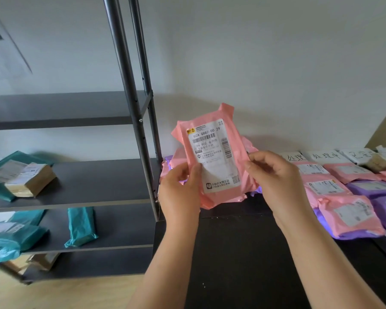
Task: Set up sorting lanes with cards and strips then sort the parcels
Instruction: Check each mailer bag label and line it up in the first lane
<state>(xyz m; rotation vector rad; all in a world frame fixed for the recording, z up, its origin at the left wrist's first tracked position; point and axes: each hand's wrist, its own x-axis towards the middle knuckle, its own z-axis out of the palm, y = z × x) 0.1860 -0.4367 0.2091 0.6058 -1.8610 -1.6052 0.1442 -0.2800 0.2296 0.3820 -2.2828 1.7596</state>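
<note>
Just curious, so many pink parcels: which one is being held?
The upright pink parcel, label facing us, pinched between left hand and right hand; the others lie flat.

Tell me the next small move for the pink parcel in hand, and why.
Probably carry the parcel right and lay it below one of the cards. The left hand and right hand hold it upright, label facing the camera, and pink parcels lie in rows under those cards. Which lane, I cannot tell.
</note>
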